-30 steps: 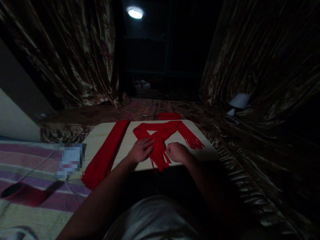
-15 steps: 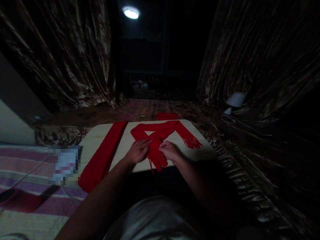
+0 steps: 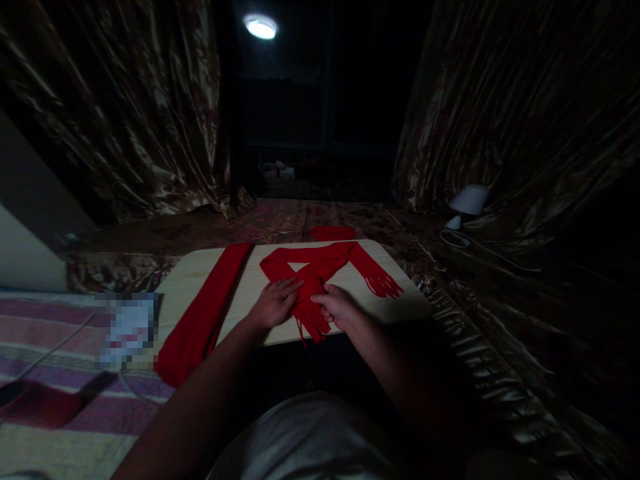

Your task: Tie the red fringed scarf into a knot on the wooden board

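A red knitted scarf (image 3: 306, 254) lies on the light wooden table (image 3: 245, 293), looped into a rough triangle with its ends crossed near me. My left hand (image 3: 276, 301) rests flat on the crossing, fingers stretched out and a little apart. At the right edge of the near end, my right hand (image 3: 337, 307) has its thumb and index finger on the fabric, the other fingers curled. Just how much cloth it pinches is hard to see. Below both hands the near fringe (image 3: 313, 328) hangs at the table's front edge. The other fringed end (image 3: 383, 280) lies to the right.
A folded red cloth (image 3: 207, 310) runs along the table's left side, past its front edge. Another red item (image 3: 333, 233) sits behind the table. On the left are a striped bed cover (image 3: 70, 360) and a cable; a white lamp (image 3: 470, 199) stands at right.
My right hand has shifted its fingers: the index finger now reaches out over the scarf's edge, where the fingertips were pinched together. My left hand stays in place.
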A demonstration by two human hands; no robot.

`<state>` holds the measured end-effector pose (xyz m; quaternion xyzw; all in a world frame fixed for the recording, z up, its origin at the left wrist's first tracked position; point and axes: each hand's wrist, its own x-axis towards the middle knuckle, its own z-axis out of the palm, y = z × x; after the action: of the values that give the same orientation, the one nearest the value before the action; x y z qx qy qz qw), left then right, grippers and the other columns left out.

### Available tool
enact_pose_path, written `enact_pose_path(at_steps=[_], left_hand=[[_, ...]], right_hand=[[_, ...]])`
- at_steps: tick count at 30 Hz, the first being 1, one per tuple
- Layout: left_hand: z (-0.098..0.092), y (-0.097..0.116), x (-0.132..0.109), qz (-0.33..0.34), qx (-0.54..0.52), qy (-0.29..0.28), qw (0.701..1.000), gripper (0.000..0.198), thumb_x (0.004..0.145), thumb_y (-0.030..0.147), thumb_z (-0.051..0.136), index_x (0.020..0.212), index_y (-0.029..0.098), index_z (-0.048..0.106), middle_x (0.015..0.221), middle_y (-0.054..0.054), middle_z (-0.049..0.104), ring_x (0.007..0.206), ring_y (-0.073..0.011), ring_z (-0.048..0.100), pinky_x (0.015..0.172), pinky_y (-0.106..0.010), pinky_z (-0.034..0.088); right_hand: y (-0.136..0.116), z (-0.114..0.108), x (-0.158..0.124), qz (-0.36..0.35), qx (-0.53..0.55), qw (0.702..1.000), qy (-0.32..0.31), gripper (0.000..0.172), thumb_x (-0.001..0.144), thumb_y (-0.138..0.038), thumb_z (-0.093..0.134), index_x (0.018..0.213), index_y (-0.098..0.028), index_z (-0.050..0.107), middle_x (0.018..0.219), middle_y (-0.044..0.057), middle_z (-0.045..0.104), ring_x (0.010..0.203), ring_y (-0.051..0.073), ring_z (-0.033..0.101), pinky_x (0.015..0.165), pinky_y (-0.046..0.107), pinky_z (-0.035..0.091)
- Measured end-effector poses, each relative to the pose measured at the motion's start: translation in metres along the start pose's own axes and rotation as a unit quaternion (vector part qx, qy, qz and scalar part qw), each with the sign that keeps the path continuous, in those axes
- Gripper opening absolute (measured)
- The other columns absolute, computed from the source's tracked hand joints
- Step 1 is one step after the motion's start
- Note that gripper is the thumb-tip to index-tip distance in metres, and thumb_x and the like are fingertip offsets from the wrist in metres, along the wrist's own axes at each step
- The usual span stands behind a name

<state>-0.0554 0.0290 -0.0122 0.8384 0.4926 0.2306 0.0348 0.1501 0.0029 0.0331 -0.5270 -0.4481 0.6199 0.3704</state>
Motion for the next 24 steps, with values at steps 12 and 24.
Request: enact_pose_path(at_steps=[12,24], left_hand=[[0.000,-0.001,0.001,-0.013,0.008,-0.021,1.000,0.051,0.103,0.045,0.028,0.148,0.032,0.048,0.150,-0.005,0.051,0.139,-0.0239,0.046,0.115,-0.050,0.034],[-0.001,0.000,0.000,-0.003,0.007,-0.008,1.000,0.050,0.103,0.044,0.029,0.147,0.033,0.049,0.149,-0.003,0.052,0.139,-0.0218,0.046,0.115,-0.047,0.035]], right_hand=[[-0.001,0.002,0.000,-0.003,-0.012,1.000,0.018,0.026,0.073,-0.013,0.067,0.092,-0.020,0.051,0.048,-0.012,0.046,0.034,0.004,0.030,0.037,0.017,0.015],[0.003,-0.019,-0.004,-0.003,-0.012,0.999,-0.039,0.016,0.073,-0.018,0.071,0.074,-0.016,0.055,0.048,-0.008,0.051,0.032,0.003,0.030,0.033,0.019,0.015]])
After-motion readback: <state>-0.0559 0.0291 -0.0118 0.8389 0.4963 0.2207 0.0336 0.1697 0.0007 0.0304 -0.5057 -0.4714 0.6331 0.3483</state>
